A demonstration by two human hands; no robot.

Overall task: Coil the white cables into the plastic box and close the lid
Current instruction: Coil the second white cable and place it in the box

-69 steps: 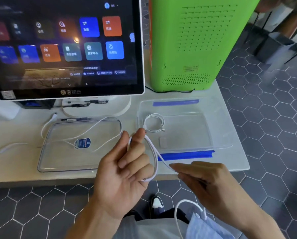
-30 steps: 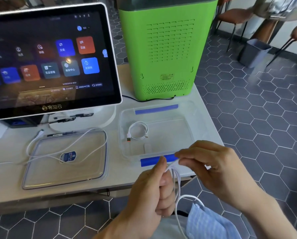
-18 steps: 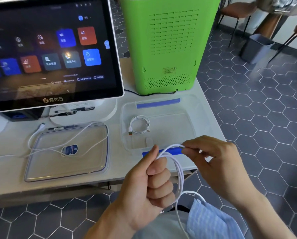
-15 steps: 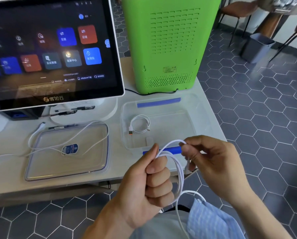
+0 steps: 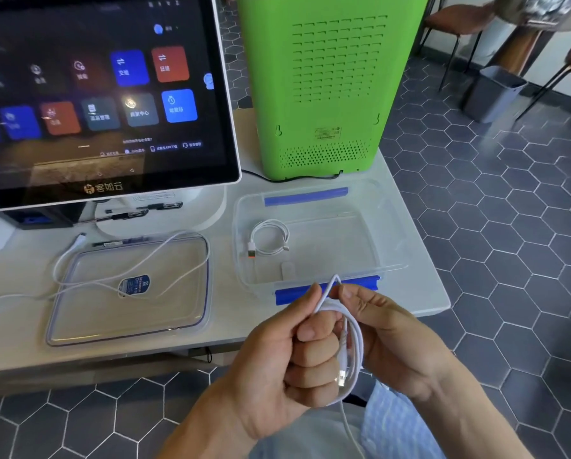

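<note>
My left hand is curled into a fist around the cable, thumb pressed up against the top of the loops. My right hand pinches the topmost bend between thumb and forefinger, just beside the left thumb. Several turns hang between the two hands; a metal plug lies inside the bundle, and a loose tail drops toward my lap.

Step in hand, as I judge it: finishing the coil of the second cable, not yet in the box. Next move calls for gathering the tail into the loops, then carrying the bundle forward over the near wall and setting it down without letting it spring open.

The box sits open on the table just beyond my hands, blue clips on its near and far sides. One small coiled cable already lies in its left part.

To the left, the lid lies flat with a third cable sprawled loose across it; that must come off before closing. Behind stand a screen and a green machine; neither blocks the path.
</note>
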